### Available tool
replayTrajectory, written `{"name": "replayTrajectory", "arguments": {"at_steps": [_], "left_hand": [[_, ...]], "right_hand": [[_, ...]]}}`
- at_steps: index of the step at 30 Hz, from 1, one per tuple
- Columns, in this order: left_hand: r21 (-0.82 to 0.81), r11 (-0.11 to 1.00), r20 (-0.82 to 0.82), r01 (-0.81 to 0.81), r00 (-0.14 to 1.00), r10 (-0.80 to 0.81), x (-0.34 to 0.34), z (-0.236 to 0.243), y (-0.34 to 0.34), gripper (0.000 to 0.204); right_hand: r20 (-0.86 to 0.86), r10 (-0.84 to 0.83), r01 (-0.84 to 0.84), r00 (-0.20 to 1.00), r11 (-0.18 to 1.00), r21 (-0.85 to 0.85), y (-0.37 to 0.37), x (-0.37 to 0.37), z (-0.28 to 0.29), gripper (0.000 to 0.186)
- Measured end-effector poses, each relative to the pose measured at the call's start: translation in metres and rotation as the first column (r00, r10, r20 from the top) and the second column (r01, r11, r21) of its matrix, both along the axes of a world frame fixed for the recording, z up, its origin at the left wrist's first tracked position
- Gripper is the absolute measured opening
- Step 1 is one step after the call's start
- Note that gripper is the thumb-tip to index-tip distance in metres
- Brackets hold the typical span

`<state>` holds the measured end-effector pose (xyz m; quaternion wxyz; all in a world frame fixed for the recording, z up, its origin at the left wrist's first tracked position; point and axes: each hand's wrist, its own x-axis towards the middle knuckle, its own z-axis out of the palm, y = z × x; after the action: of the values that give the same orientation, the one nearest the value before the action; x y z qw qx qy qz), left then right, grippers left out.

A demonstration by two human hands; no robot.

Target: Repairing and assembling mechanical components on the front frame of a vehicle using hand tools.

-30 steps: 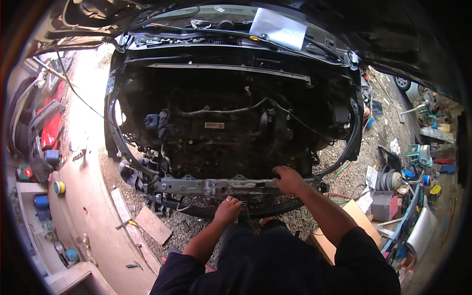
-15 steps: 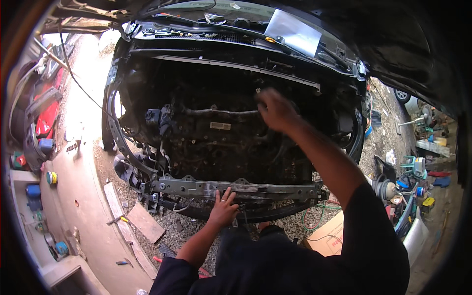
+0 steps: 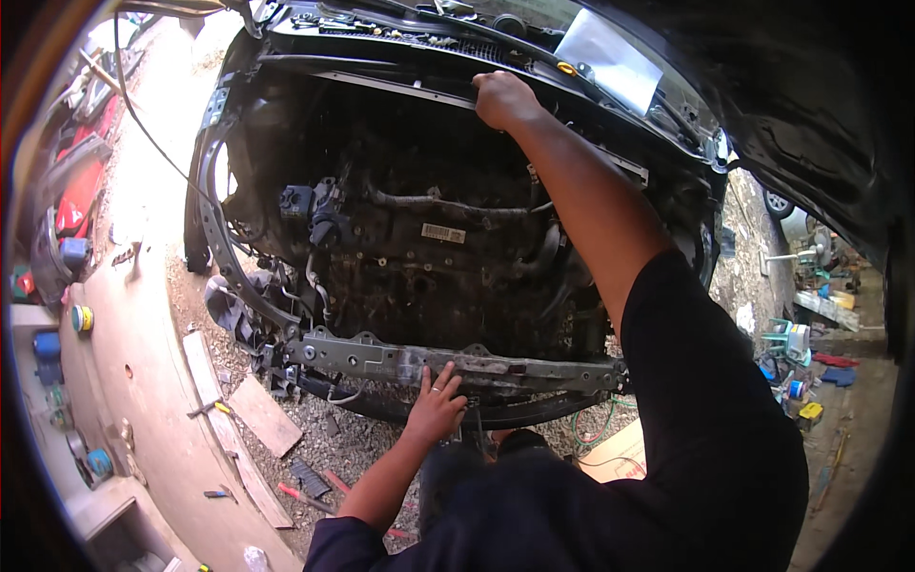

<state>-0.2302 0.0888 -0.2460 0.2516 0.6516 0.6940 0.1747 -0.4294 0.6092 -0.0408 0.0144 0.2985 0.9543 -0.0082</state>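
My left hand [image 3: 437,405] lies with its fingers spread and stretched out on the grey metal crossbar [image 3: 381,358] at the front of the car, a ring on one finger. My right arm reaches across the dark engine bay [image 3: 400,276] to its far edge. There my right hand [image 3: 505,98] is closed, knuckles up, beside the long pale metal strip [image 3: 381,87] below the windshield cowl. Whatever its fingers hold, if anything, is hidden. Inside the bay sit a metal subframe bar [image 3: 457,204], a blue-grey block [image 3: 295,199] and a white label [image 3: 443,234].
Several tools and small parts [image 3: 357,30] lie along the cowl. A silvery sheet [image 3: 610,62] rests near the windshield. Overhead at right is the raised hood [image 3: 791,114]. On the left, a wooden board [image 3: 133,362] bears a hammer [image 3: 212,408]. Gravel and a cardboard box [image 3: 615,453] are near my feet.
My right hand has moved farther away, from over the middle of the bay to its far edge. My left hand stays on the crossbar. The view has shifted slightly.
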Motion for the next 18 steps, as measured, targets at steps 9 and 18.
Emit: {"name": "replayTrajectory", "arguments": {"at_steps": [9, 18], "left_hand": [[0.094, 0.995, 0.044, 0.022, 0.999, -0.026, -0.002, -0.012, 0.031, 0.023], [0.010, 1.000, 0.043, -0.016, 0.999, 0.015, 0.003, -0.012, 0.020, 0.024]], "right_hand": [[0.234, 0.044, -0.120, 0.971, 0.940, 0.318, 0.076, -0.014, -0.006, 0.019], [0.037, -0.014, 0.003, 0.999, 0.961, 0.275, 0.048, 0.004, -0.021, 0.029]]}}
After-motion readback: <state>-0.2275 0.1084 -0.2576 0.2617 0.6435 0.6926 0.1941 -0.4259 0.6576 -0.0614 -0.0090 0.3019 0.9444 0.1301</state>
